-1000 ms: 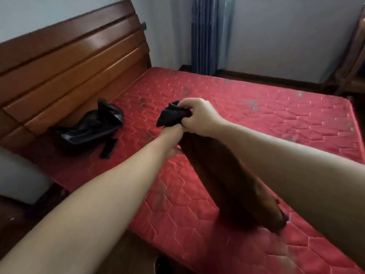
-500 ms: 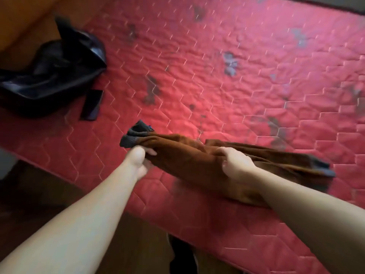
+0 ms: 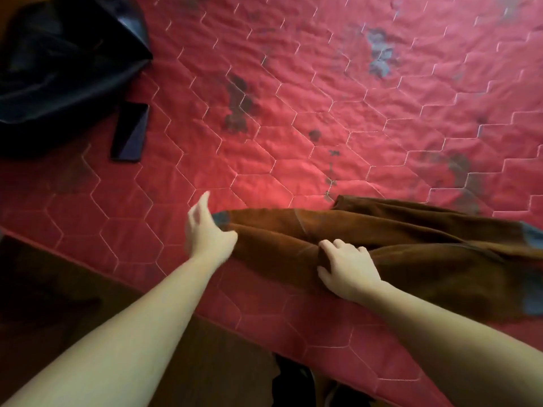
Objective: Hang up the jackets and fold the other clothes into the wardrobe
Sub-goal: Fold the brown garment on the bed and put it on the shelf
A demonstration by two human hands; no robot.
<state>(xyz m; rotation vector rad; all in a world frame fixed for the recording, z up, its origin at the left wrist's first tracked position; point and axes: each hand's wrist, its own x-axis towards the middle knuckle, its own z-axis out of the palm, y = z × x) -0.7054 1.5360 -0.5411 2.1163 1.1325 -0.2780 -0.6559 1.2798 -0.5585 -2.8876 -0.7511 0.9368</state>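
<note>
A brown garment [image 3: 411, 254] with grey-blue trim lies stretched across the near part of the red quilted mattress [image 3: 293, 113]. My right hand [image 3: 346, 265] rests on its middle, with fingers and thumb curled round a fold of the cloth. My left hand [image 3: 205, 230] is blurred, its fingers straight, at the garment's left end, holding nothing. A black shiny jacket [image 3: 58, 69] lies crumpled at the top left of the mattress, well away from both hands.
A flat black rectangular thing [image 3: 130, 130] lies beside the black jacket. The mattress edge runs diagonally from the left down to the bottom right. Dark wooden floor [image 3: 58, 289] shows below it, and something dark [image 3: 293, 383] sits at the bottom edge.
The garment went from hanging in the air to lying on the mattress. My left hand let go of its left end and opened. The view tipped down toward the mattress.
</note>
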